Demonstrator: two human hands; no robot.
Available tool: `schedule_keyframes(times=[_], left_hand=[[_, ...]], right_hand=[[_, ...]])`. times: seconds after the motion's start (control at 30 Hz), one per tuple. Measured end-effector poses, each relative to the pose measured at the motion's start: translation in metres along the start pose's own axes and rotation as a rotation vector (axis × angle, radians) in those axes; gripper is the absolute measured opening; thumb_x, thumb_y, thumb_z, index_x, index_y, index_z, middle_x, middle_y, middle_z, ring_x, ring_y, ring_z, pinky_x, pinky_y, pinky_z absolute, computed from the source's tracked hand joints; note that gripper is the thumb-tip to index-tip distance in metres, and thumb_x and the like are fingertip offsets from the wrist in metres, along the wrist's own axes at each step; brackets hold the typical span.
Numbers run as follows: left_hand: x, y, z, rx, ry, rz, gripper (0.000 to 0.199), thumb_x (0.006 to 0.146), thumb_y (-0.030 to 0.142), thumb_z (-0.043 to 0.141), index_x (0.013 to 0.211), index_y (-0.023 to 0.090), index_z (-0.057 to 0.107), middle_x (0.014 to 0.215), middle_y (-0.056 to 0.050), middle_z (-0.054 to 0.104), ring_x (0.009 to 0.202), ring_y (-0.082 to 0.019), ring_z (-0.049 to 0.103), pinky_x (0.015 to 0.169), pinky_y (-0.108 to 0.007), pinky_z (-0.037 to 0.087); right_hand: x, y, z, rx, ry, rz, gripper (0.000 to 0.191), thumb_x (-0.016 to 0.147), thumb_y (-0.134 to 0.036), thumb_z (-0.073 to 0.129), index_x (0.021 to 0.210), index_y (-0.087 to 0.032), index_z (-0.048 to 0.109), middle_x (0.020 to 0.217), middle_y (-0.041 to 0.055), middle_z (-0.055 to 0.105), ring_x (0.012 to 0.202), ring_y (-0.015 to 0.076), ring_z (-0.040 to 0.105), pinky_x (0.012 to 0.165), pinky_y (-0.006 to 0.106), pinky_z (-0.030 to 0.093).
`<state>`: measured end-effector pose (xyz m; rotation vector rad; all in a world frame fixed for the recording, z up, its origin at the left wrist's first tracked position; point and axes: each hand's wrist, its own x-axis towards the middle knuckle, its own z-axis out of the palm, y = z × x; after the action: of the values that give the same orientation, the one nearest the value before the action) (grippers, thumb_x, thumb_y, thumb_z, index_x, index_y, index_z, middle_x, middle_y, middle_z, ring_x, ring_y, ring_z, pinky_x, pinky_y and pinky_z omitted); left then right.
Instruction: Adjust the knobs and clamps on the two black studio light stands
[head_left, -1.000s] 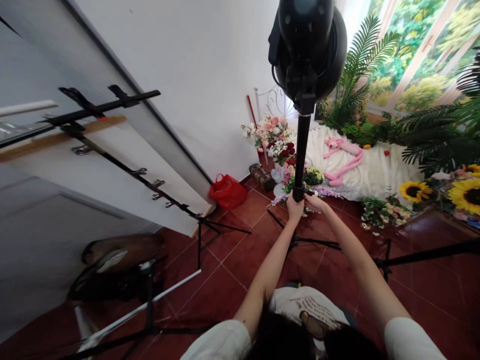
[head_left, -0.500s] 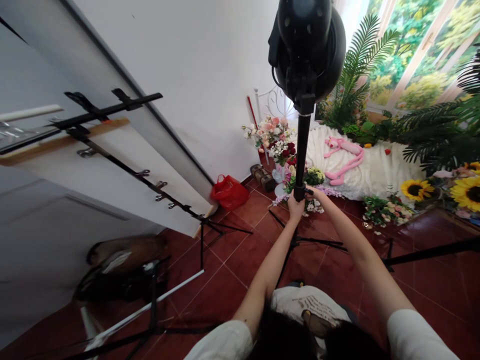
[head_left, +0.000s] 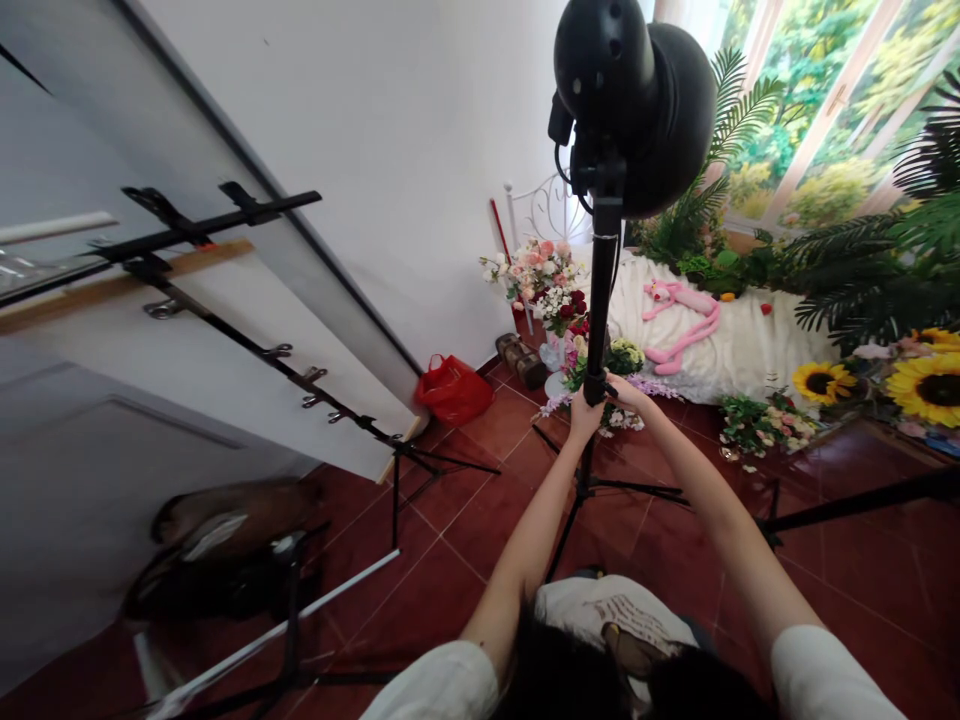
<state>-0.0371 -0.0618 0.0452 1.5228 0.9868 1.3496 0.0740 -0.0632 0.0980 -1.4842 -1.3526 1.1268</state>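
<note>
Head view: light stand (head_left: 599, 290) upright ahead of me, mid-scene, its thin legs (head_left: 637, 487) spread on red tiles (head_left: 480, 520). Black lamp (head_left: 637, 110) on top, rounded back towards me, wide side turned to the far right; a cable loops at its left. My left hand (head_left: 587, 412) is wrapped around the pole, grasping it just under the black collar (head_left: 596, 388). My right hand (head_left: 628, 393) is at the collar's right side, fingers at a small knob; they are partly hidden, so I cannot tell whether they pinch it or only touch. Both my arms reach forward, white sleeves nearest me. Far beyond the stand: a pale cover (head_left: 739, 350) with a pink plush toy (head_left: 679, 318) lying on it, mixed flowers (head_left: 536, 268) at its left in front of a white metal headboard (head_left: 544, 205). Far right, palm leaves (head_left: 874, 270) before a bright window scene (head_left: 840, 110); sunflowers (head_left: 825, 382) nearer. Left of the stand, a red bag (head_left: 454, 390) on the floor by the wall. Further left, a tilted white panel (head_left: 300, 335), black bar and metal clips along it. Near left, a white tube (head_left: 352, 583) slants beside a blurred brown bundle (head_left: 247, 515).
</note>
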Motion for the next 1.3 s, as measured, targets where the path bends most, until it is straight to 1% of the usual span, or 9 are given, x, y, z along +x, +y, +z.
schedule_keyframes(times=[0.13, 0.27, 0.47, 0.6, 0.73, 0.9, 1.0, 1.1, 1.3], left_hand=[[0.006, 0.0, -0.006, -0.021, -0.074, 0.005, 0.021, 0.069, 0.031, 0.074, 0.079, 0.016, 0.065, 0.078, -0.005, 0.071, 0.073, -0.018, 0.064, 0.07, -0.031, 0.054], [0.008, -0.006, -0.009, -0.026, -0.105, 0.02, 0.025, 0.069, 0.038, 0.074, 0.072, 0.015, 0.064, 0.07, -0.004, 0.069, 0.065, -0.015, 0.062, 0.065, -0.029, 0.053], [0.009, -0.016, -0.006, -0.045, -0.139, 0.001, 0.019, 0.07, 0.03, 0.072, 0.079, 0.015, 0.066, 0.078, -0.005, 0.071, 0.073, -0.017, 0.064, 0.072, -0.031, 0.053], [0.008, -0.019, -0.005, -0.084, -0.179, 0.01, 0.019, 0.069, 0.023, 0.069, 0.086, 0.014, 0.067, 0.084, -0.006, 0.071, 0.078, -0.018, 0.065, 0.078, -0.033, 0.052], [-0.001, -0.012, 0.001, -0.085, -0.072, 0.006, 0.018, 0.071, 0.019, 0.065, 0.089, 0.015, 0.066, 0.083, -0.005, 0.07, 0.079, -0.019, 0.065, 0.079, -0.033, 0.052], [-0.014, -0.004, 0.008, -0.084, 0.057, 0.016, 0.026, 0.076, 0.022, 0.063, 0.101, 0.014, 0.063, 0.09, -0.008, 0.07, 0.086, -0.022, 0.065, 0.084, -0.037, 0.052], [-0.02, -0.006, 0.008, -0.101, 0.054, 0.034, 0.035, 0.079, 0.03, 0.061, 0.11, 0.013, 0.061, 0.1, -0.012, 0.069, 0.096, -0.025, 0.065, 0.092, -0.042, 0.051], [-0.026, -0.011, 0.006, -0.134, 0.041, 0.077, 0.046, 0.08, 0.034, 0.06, 0.121, 0.015, 0.056, 0.115, -0.014, 0.066, 0.115, -0.027, 0.06, 0.105, -0.044, 0.044], [-0.031, -0.007, -0.001, -0.128, -0.006, 0.107, 0.054, 0.084, 0.039, 0.056, 0.132, 0.017, 0.046, 0.126, -0.016, 0.06, 0.122, -0.025, 0.057, 0.106, -0.041, 0.043]], right_hand=[[0.009, 0.0, 0.011, 0.116, 0.008, 0.08, 0.011, 0.075, -0.025, 0.053, 0.078, -0.019, 0.061, 0.066, 0.0007, 0.06, 0.062, 0.0156, 0.056, 0.067, 0.026, 0.051], [0.015, -0.002, 0.021, 0.2, 0.132, 0.128, 0.009, 0.077, -0.025, 0.048, 0.074, -0.021, 0.056, 0.064, 0.0001, 0.055, 0.061, 0.016, 0.054, 0.064, 0.025, 0.048], [0.018, -0.005, 0.026, 0.316, 0.274, 0.185, 0.015, 0.078, -0.035, 0.048, 0.077, -0.021, 0.054, 0.062, -0.0013, 0.054, 0.062, 0.0159, 0.055, 0.063, 0.024, 0.047], [0.003, -0.005, 0.015, 0.364, 0.309, 0.051, 0.019, 0.079, -0.035, 0.046, 0.086, -0.02, 0.055, 0.079, 0.0025, 0.065, 0.081, 0.0165, 0.064, 0.078, 0.025, 0.051], [-0.037, -0.002, 0.005, 0.409, 0.215, -0.169, 0.032, 0.08, -0.035, 0.045, 0.104, -0.018, 0.058, 0.109, 0.0092, 0.068, 0.11, 0.0205, 0.063, 0.1, 0.032, 0.047], [-0.068, -0.002, 0.033, 0.123, 0.287, -0.339, 0.053, 0.07, -0.035, 0.067, 0.119, -0.018, 0.058, 0.125, 0.0105, 0.063, 0.128, 0.0246, 0.052, 0.111, 0.036, 0.039], [-0.058, -0.009, 0.055, 0.048, 0.445, -0.306, 0.048, 0.07, -0.044, 0.071, 0.108, -0.016, 0.064, 0.108, 0.011, 0.07, 0.115, 0.0265, 0.06, 0.104, 0.039, 0.045], [-0.041, -0.016, 0.061, 0.085, 0.567, -0.245, 0.042, 0.071, -0.051, 0.07, 0.091, -0.014, 0.068, 0.091, 0.0101, 0.072, 0.091, 0.0251, 0.067, 0.088, 0.038, 0.053], [-0.03, -0.025, 0.045, 0.137, 0.454, -0.245, 0.039, 0.063, -0.05, 0.076, 0.073, -0.013, 0.069, 0.077, 0.0085, 0.072, 0.073, 0.0214, 0.066, 0.071, 0.032, 0.054]])
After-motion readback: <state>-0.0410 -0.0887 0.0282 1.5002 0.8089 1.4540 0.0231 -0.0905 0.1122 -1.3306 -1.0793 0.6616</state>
